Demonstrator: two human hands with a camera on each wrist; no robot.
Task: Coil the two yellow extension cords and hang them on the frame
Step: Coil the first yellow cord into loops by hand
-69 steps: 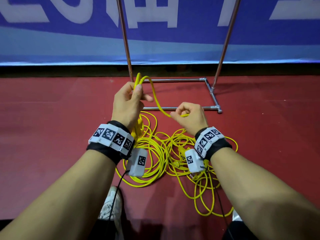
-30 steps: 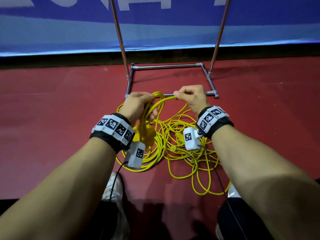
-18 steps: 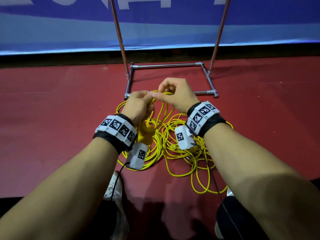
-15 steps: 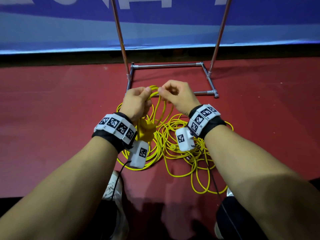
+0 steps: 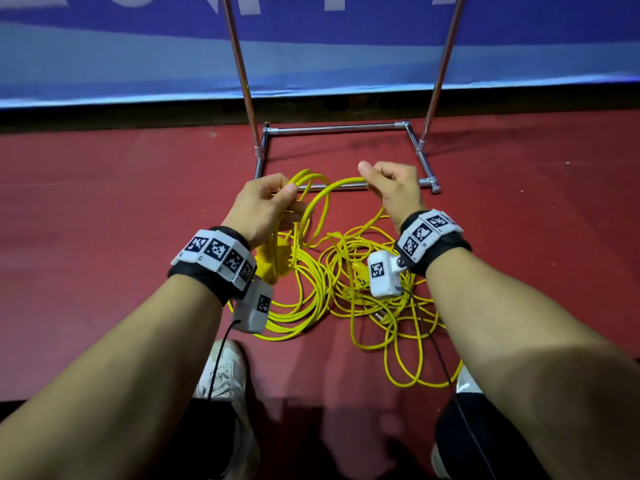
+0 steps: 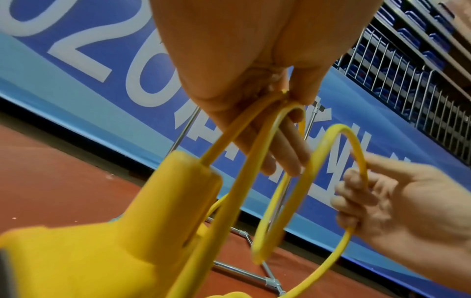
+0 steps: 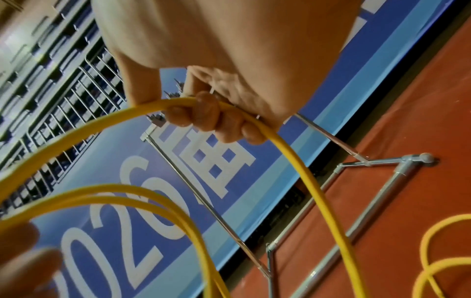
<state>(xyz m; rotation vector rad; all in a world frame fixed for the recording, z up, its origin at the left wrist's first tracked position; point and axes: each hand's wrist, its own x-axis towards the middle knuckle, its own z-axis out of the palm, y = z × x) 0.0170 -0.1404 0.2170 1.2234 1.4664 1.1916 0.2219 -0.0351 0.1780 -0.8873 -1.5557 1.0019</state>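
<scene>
Two yellow extension cords (image 5: pixel 346 282) lie in loose tangled loops on the red floor before the metal frame (image 5: pixel 337 128). My left hand (image 5: pixel 266 202) pinches a few gathered loops of one cord (image 6: pixel 257 129); its yellow socket block (image 6: pixel 107 231) hangs just below the palm. My right hand (image 5: pixel 388 185) grips the same cord (image 7: pixel 203 104) a short way to the right, fingers curled round it. An arc of cord (image 5: pixel 332 185) spans between both hands. The frame's two uprights (image 5: pixel 239 64) rise out of the top of the head view.
A blue banner wall (image 5: pixel 138 46) stands behind the frame. My white shoes (image 5: pixel 221 372) are at the bottom, near the cord pile. Black sensor cables (image 5: pixel 216 358) hang from both wrist cameras. Railings and blue seats (image 6: pixel 407 50) show above the banner.
My hands met at the left hand, where a loop was passed over. The right hand has since slid away to the right along the cord, drawing out a new arc.
</scene>
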